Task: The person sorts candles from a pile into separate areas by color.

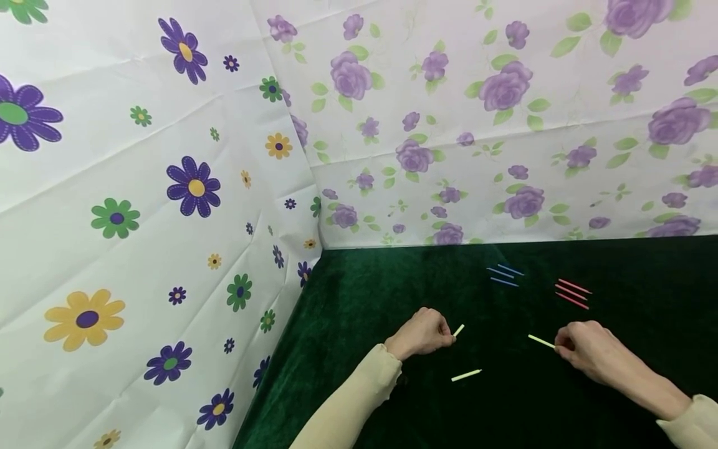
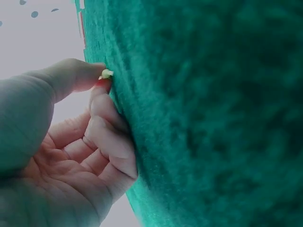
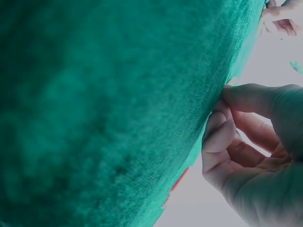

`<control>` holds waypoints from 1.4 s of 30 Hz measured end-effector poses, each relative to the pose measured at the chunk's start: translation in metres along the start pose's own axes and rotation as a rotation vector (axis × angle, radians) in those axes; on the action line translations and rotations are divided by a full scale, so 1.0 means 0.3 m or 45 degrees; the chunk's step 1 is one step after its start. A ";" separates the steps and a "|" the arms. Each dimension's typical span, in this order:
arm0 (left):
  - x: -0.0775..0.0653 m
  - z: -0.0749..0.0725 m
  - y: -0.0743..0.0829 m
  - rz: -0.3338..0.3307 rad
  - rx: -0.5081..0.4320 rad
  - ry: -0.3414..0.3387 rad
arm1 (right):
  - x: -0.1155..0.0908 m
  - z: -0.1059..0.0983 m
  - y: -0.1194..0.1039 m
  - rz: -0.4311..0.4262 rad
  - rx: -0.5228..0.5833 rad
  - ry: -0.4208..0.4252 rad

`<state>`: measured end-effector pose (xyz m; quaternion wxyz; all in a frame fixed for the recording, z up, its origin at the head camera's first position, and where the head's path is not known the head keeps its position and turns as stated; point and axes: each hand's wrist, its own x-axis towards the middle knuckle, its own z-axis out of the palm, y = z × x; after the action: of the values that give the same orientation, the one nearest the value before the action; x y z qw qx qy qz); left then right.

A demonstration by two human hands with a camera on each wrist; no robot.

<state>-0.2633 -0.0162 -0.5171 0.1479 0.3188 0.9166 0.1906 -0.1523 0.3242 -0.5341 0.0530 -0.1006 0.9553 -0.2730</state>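
Note:
In the head view my left hand [image 1: 424, 332] pinches the near end of a thin pale yellow candle [image 1: 459, 330] between thumb and forefinger. Its end, a yellow stub [image 2: 107, 74], peeks out at the fingertips in the left wrist view. Over on the right, my right hand [image 1: 593, 350] pinches a second yellow candle [image 1: 541, 341] by its right end, the stick pointing left. Both hands are low, close over the dark green cloth [image 1: 415, 405]. A third yellow candle [image 1: 466, 375] lies on the cloth below and between the hands, its thin tip toward the right.
Three blue candles [image 1: 504, 282] lie side by side farther back. To their right, three red candles [image 1: 572, 294] lie slanted in a row. Behind the cloth rises a purple-flowered sheet [image 1: 387, 187], and a daisy-patterned sheet [image 1: 140, 262] stands along the left.

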 end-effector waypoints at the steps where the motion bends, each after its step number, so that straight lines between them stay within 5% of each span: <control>1: 0.002 -0.002 0.001 -0.003 -0.002 0.000 | -0.001 0.001 0.001 -0.001 0.003 0.001; 10: 0.056 -0.044 0.002 -0.001 0.020 0.014 | -0.002 0.003 0.008 -0.011 -0.002 0.031; 29: 0.257 -0.152 -0.047 -0.103 0.124 0.066 | -0.005 -0.003 0.004 -0.042 0.028 0.046; 36: 0.424 -0.058 -0.226 -0.150 0.208 0.054 | -0.005 -0.004 -0.002 -0.042 0.014 0.071; 42: 0.492 -0.005 -0.322 -0.109 0.120 0.008 | -0.010 0.009 0.003 -0.040 0.000 0.093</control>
<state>-0.4260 0.0081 -0.5806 0.1380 0.2854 0.9378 0.1418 -0.1492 0.3241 -0.5368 0.0136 -0.1055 0.9549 -0.2772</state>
